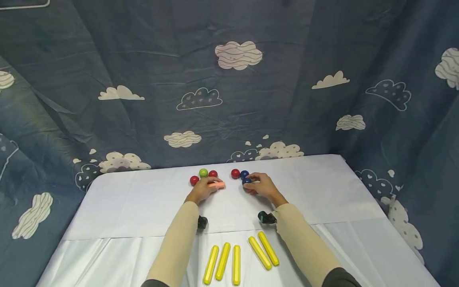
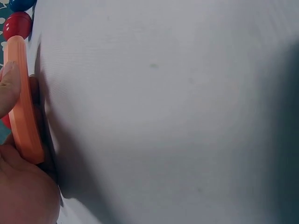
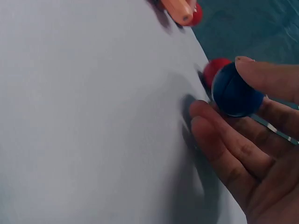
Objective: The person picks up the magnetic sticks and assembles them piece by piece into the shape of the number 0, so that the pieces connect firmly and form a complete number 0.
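Observation:
An orange stick (image 2: pixel 24 112) with flat sides is gripped by my left hand (image 1: pixel 203 190), the thumb lying along it. Just beyond that hand are a green ball (image 1: pixel 203 173) and two red balls, one on the left (image 1: pixel 194 180) and one on the right (image 1: pixel 213 173). With thumb and fingers my right hand (image 1: pixel 264 186) pinches a dark blue ball (image 3: pixel 236 91). Behind it, another blue ball (image 1: pixel 244 174) and a red ball (image 1: pixel 235 173) sit side by side on the white table.
Several yellow sticks lie on the near part of the white-covered table (image 1: pixel 125 207), three between the forearms on the left (image 1: pixel 223 261) and two by the right forearm (image 1: pixel 263 251). A dark blue curtain (image 1: pixel 272 99) with cloud prints hangs behind the table's far edge.

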A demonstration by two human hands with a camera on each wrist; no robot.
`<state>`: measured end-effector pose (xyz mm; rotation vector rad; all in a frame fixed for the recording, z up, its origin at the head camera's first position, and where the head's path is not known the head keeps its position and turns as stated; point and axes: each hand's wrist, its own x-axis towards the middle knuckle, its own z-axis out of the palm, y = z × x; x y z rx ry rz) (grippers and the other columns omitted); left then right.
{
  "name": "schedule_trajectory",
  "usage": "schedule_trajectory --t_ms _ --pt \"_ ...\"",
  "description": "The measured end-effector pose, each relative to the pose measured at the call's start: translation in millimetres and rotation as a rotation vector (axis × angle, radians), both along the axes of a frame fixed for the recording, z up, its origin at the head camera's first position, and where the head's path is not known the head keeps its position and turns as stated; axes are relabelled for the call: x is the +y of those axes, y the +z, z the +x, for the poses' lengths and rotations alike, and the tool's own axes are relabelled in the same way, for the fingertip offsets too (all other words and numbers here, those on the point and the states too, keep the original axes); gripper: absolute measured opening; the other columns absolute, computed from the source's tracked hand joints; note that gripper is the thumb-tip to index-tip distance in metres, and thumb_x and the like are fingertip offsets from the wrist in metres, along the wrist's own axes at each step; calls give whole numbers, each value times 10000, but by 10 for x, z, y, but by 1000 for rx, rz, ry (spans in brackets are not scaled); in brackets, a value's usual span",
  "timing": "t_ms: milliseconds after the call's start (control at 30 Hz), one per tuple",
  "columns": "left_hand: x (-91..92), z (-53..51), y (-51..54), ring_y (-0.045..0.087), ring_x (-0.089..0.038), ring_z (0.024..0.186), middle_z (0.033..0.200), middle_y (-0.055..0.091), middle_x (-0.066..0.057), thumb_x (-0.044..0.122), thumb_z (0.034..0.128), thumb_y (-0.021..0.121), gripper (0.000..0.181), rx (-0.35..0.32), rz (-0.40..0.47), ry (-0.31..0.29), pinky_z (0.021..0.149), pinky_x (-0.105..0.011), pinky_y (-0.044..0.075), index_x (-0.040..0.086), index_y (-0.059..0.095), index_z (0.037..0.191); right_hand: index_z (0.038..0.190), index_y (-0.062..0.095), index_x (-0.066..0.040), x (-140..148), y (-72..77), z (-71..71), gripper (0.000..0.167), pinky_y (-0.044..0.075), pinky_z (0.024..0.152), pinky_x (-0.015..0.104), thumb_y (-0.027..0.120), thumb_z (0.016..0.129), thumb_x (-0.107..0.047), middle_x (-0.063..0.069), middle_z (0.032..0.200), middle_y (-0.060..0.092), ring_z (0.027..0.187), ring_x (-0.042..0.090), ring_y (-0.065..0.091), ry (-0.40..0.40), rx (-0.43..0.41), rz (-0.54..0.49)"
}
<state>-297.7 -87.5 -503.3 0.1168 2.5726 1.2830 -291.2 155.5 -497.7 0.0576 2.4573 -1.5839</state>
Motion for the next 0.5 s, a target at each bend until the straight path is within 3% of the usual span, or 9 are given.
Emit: schedule_trajectory --t_ms 333,500 --pt "8 -7 20 482 -290 1178 1320 558 -104 146 939 622 224 -10 -18 -7 1064 -528 299 172 696 1149 1258 570 42 -288 -14 19 353 554 654 277 627 915 -22 175 1093 594 707 160 667 64 -57 -47" --pt "6 -11 23 496 -290 1147 1292 575 -109 135 930 632 216 -7 -5 -10 1049 -528 314 151 702 1134 1252 574 38 -379 -18 17 341 553 643 277 612 915 5 170 1084 595 676 155 651 84 -43 -51"
